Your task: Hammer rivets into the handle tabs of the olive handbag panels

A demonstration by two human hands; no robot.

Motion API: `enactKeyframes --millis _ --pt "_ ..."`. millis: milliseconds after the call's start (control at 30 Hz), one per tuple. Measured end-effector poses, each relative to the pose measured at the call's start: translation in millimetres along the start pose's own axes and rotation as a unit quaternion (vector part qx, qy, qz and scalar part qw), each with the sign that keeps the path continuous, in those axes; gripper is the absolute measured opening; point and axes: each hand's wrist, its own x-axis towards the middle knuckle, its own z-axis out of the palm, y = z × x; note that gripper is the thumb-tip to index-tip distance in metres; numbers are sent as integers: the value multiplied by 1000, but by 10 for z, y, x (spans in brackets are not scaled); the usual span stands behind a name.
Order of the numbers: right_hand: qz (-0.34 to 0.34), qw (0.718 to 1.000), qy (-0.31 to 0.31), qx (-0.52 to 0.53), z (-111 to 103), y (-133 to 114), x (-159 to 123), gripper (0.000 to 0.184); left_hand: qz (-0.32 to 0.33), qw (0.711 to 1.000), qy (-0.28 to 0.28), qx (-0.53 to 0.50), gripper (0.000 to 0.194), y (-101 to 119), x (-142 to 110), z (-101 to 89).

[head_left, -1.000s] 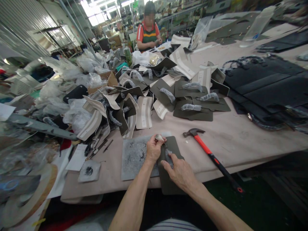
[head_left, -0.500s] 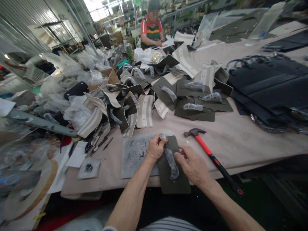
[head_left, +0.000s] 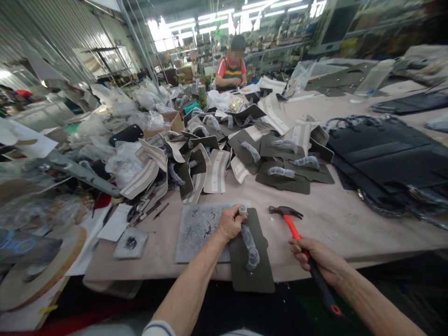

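Observation:
My left hand (head_left: 231, 224) is closed round a short metal punch (head_left: 242, 210), held upright over the top end of a dark olive bag panel (head_left: 241, 275). A handle (head_left: 249, 245) wrapped in clear plastic lies along that panel. The punch's lower tip is hidden by my fingers. Under the panel's left side is a grey, scuffed slab (head_left: 192, 233). My right hand (head_left: 317, 256) is wrapped round the grip of a claw hammer (head_left: 291, 225) with a red and black handle. Its head lies on or just above the table, right of the panel.
Several similar panels (head_left: 283, 179) with plastic-wrapped handles are heaped ahead. Black bags (head_left: 392, 154) lie at right. Scissors and thin tools (head_left: 150, 212), a small clear packet (head_left: 131, 243) and a tape roll (head_left: 66, 261) are at left. A co-worker (head_left: 231, 70) sits across the table.
My right hand has left the panel's right edge and moved right onto the hammer's handle. My left hand keeps the punch at the panel's top end. The view has tilted up slightly.

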Motion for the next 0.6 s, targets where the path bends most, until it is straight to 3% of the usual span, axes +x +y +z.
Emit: enactKeyframes --millis 67,133,200,267,333,400,467,567,600 --pt "-13 998 -3 54 96 -223 -165 27 0 1000 8 -9 12 -4 -28 12" --pt "-109 993 50 0 174 -419 -316 35 7 1000 5 -5 12 -2 -45 19" --pt "-250 952 125 -123 229 -559 -417 39 16 1000 2 3 12 2 -48 22" --pt "-336 893 162 -251 260 -642 -458 38 20 1000 6 7 11 2 -44 23" --pt "-342 855 149 -360 263 -698 -468 34 17 1000 11 6 10 -9 -40 26" --pt "-330 837 124 -419 244 -760 -490 31 14 1000 17 2 9 -26 -40 30" --pt "-355 829 150 -405 218 -827 -537 34 12 1000 15 -1 9 -41 -44 32" --pt "-424 811 253 -313 206 -860 -586 39 13 1000 7 -5 11 -45 -48 30" --pt "-432 807 262 -306 210 -840 -580 39 11 1000 6 -5 11 -41 -47 29"
